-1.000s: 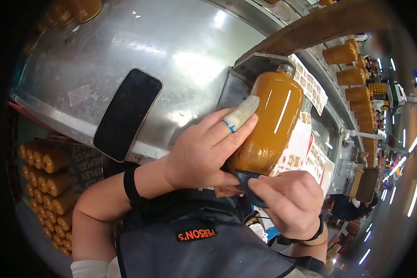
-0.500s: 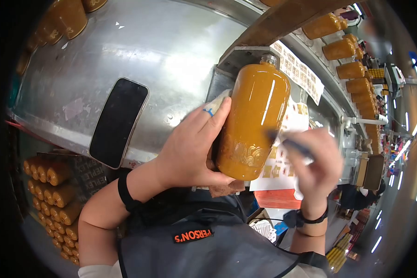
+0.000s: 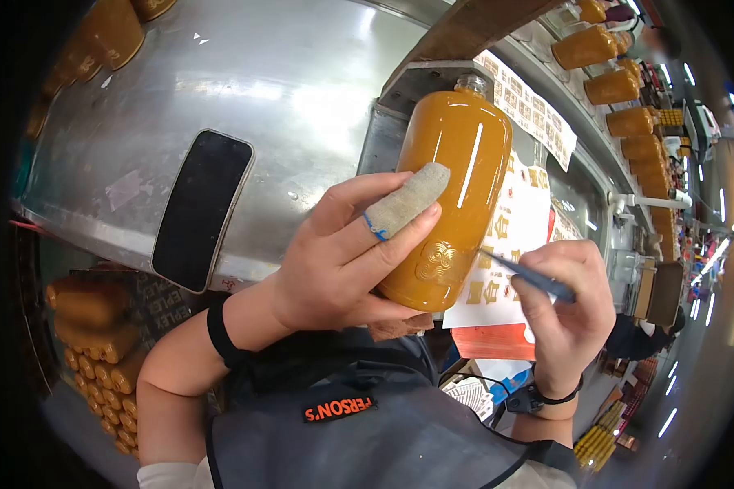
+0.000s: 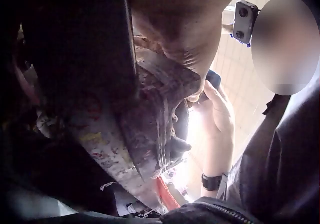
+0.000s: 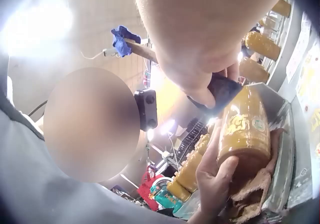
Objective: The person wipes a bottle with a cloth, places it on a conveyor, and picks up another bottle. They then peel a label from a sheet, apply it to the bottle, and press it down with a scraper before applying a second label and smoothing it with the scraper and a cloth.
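A glossy amber bottle (image 3: 457,179) with a clear neck lies on its side, its base toward the person. My left hand (image 3: 342,253) grips it near the base, thumb at the underside and fingers across the body. One finger wears a beige fabric sleeve (image 3: 412,200) tied with blue string. A gold emblem (image 3: 440,261) shows on the bottle near its base. To the right, my right hand (image 3: 575,301) pinches a flat dark blue scraper (image 3: 538,279), whose thin tip overlaps the bottle's edge. A brown cloth (image 5: 250,196) lies under the bottle.
A black phone (image 3: 204,208) lies on the metal table (image 3: 245,73). Printed gold sheets (image 3: 514,212) and a red stack (image 3: 493,342) are beside the bottle. A metal bracket (image 3: 404,81) stands at its neck. More amber bottles (image 3: 583,47) line the right and left sides.
The right hand has pulled the scraper from the bottle's base out to the right. The left fingers slid off the bottle's top and came back onto it. The gold emblem now shows clearly.
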### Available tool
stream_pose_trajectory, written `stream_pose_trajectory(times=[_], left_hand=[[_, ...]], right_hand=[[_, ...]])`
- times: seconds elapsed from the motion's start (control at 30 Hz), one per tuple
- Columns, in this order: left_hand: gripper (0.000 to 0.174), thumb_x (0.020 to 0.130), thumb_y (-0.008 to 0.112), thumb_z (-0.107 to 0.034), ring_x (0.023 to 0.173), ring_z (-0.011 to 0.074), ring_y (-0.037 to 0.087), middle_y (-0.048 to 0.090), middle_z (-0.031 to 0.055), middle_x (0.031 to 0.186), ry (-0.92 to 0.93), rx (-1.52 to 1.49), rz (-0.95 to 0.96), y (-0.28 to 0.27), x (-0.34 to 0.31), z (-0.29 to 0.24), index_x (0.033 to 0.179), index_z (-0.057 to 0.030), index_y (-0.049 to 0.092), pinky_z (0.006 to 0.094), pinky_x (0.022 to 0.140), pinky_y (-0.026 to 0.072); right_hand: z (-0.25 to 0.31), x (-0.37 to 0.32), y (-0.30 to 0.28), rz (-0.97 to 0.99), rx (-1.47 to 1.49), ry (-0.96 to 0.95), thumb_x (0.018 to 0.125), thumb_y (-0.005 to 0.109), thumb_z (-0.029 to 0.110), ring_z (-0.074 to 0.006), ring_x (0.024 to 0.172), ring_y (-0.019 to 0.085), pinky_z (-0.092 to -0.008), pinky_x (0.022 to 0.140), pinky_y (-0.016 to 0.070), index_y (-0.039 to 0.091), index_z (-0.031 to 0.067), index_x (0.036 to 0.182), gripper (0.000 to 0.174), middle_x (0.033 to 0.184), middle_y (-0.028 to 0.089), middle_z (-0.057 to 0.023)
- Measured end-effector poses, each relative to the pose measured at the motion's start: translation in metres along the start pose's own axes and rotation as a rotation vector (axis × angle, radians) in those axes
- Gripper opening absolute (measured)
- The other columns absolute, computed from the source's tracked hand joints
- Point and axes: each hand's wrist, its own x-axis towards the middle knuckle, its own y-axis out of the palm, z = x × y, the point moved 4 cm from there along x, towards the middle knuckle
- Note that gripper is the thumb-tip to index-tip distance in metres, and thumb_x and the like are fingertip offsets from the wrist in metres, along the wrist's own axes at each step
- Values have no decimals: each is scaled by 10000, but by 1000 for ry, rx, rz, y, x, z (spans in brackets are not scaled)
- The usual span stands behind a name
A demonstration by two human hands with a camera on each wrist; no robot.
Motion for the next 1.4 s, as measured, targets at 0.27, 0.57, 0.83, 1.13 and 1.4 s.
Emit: stream_pose_trajectory(times=[0.27,0.57,0.83,1.13,1.4], left_hand=[[793,609,845,-362,1246,401,531,601,173,1310,14,-31,-7,3,-2,5,1275,13,630,444,1015,502],[894,614,856,-360,1291,463,516,538,270,1377,-59,-46,32,0,-1,0,1352,40,549,469,1041,482],[915,603,874,-362,1268,474,535,529,296,1376,-25,-21,53,1,-3,5,1344,61,544,471,1028,485],[904,659,876,-353,1273,458,535,490,320,1414,-83,-36,91,-2,-8,4,1359,91,517,449,1058,464],[955,644,889,-333,1243,421,565,494,307,1416,-178,-94,167,-2,-10,6,1393,95,480,421,1048,471]], right_hand=[[23,-10,30,159,-164,-351,681,740,66,-202,800,621,-304,679,492,759,75,1004,324,923,675,-41],[30,-15,13,150,-208,-361,679,748,103,-227,816,647,-305,683,529,767,94,1012,334,940,681,-50],[22,-12,32,144,-190,-499,626,752,135,-209,773,632,-308,640,512,762,91,1018,395,893,673,-51],[11,-10,26,101,-114,-475,640,744,107,-207,757,648,-292,611,522,759,69,1016,378,883,670,-65],[4,-3,17,78,-183,-457,663,725,104,-208,773,659,-294,643,549,758,63,1019,359,901,677,-60]])
